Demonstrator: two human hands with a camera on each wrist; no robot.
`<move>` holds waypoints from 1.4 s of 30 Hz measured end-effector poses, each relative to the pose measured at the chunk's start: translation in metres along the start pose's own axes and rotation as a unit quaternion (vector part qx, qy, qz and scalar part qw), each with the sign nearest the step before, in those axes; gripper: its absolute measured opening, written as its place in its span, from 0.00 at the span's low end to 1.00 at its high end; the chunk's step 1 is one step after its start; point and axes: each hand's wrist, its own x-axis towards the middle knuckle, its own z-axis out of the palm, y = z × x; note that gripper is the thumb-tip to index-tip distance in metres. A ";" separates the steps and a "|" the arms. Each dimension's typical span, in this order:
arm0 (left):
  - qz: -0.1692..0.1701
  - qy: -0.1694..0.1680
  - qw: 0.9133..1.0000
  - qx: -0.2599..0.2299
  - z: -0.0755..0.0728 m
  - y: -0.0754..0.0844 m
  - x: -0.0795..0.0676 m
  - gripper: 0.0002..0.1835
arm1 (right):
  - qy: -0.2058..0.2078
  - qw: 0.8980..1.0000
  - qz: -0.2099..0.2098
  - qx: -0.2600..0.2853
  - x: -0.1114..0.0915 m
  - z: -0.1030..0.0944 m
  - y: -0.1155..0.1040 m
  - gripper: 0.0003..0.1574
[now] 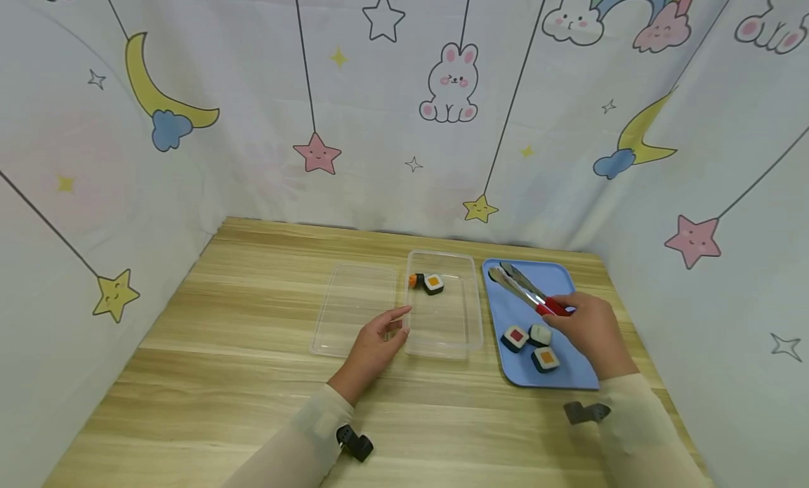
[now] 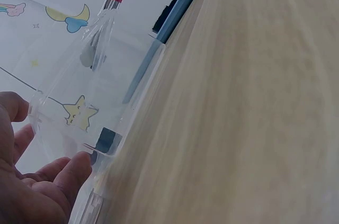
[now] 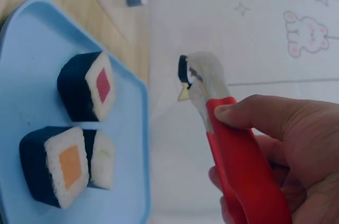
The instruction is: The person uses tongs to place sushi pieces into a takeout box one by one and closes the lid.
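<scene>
My right hand [image 1: 588, 326] grips red-handled metal tongs [image 1: 534, 295] above the blue tray [image 1: 569, 376]. In the right wrist view, a small dark-and-white patch shows at the tong tips; I cannot tell whether it is a held piece. Three toy sushi pieces lie on the tray: one red-centred [image 3: 87, 86], one orange-centred [image 3: 55, 166], one pale [image 3: 100, 159]. My left hand [image 1: 374, 344] rests its relaxed fingers against the left side of a clear plastic container [image 1: 470, 319]. Inside stand an orange-centred sushi piece [image 1: 433, 284] and, touching it, a dark roll with an orange end [image 1: 416, 281].
A clear flat lid [image 1: 347, 312] lies on the wooden table [image 1: 253, 376], left of the container and partly behind my left hand. Cartoon-printed cloth [image 1: 379, 193] hangs at the back and both sides. The blue tray stands just right of the container.
</scene>
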 end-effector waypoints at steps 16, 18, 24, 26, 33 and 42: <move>-0.007 0.001 1.000 -0.002 -0.001 -0.001 0.000 0.24 | 0.001 0.998 -0.062 -0.006 0.011 0.005 -0.040 0.26; -0.006 0.001 1.000 -0.002 -0.001 -0.001 -0.001 0.24 | -0.001 0.998 -0.069 -0.009 0.012 0.006 -0.046 0.25; -0.005 0.000 1.000 -0.007 -0.001 0.001 -0.001 0.24 | -0.010 0.996 -0.088 -0.013 0.016 0.013 -0.059 0.25; -0.004 0.000 1.000 -0.008 -0.001 0.001 -0.001 0.23 | -0.015 0.995 -0.094 -0.009 0.017 0.016 -0.062 0.25; -0.002 0.000 1.000 -0.011 -0.002 0.001 0.000 0.23 | -0.044 0.994 -0.100 -0.021 0.018 0.029 -0.077 0.25; 0.011 0.005 1.000 -0.015 -0.001 0.001 -0.001 0.23 | -0.083 0.991 -0.106 -0.024 0.020 0.048 -0.095 0.22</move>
